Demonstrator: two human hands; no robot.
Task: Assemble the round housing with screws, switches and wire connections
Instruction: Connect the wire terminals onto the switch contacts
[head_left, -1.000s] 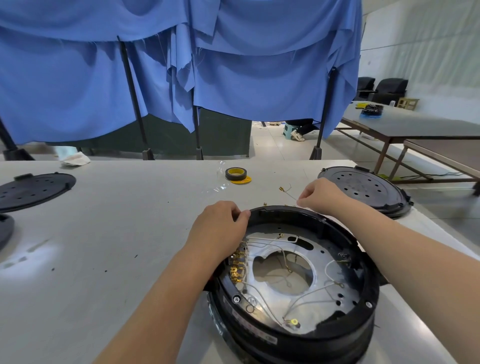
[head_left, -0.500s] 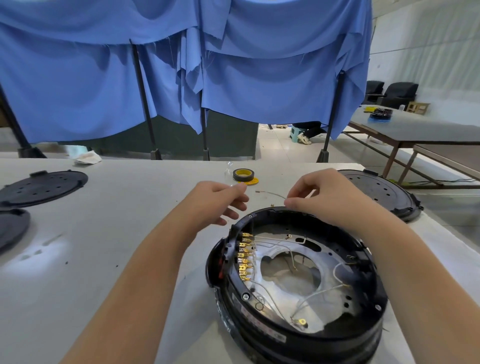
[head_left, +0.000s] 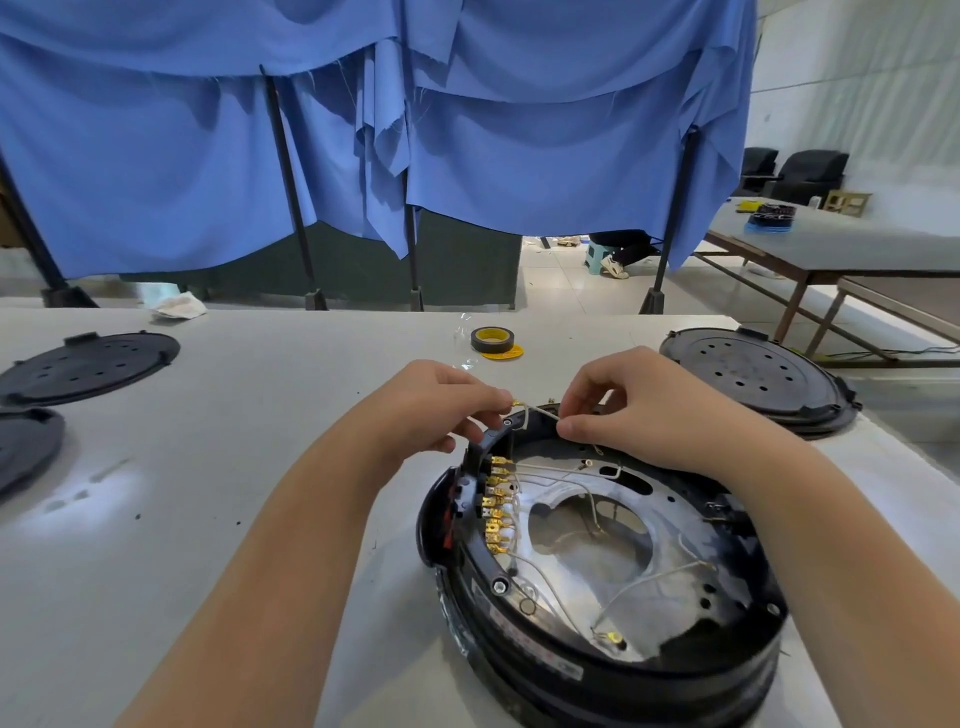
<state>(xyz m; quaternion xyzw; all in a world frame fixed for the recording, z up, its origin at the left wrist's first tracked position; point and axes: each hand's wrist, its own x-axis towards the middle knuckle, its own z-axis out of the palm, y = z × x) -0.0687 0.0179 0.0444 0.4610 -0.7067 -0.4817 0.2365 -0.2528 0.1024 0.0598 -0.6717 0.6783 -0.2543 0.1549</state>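
Left hand (head_left: 434, 402): fingers pinched on the brass end of a thin wire (head_left: 540, 413), right over the housing's far rim.
Right hand (head_left: 639, 402): fingers pinched on that same wire, just beside the left fingers.
Housing (head_left: 597, 670): round and black, sitting on the desk (head_left: 182, 519) directly below both hands.
Terminals (head_left: 496, 512): a brass row on the inner wall, below the left fingers.
Handling: the wire looks light, springy and easily kinked; hold it near the connector, I'd say.
Housing grip: looks heavy and rigid; take it by the rim.
Tape roll (head_left: 492, 339): beyond the fingers, well apart.
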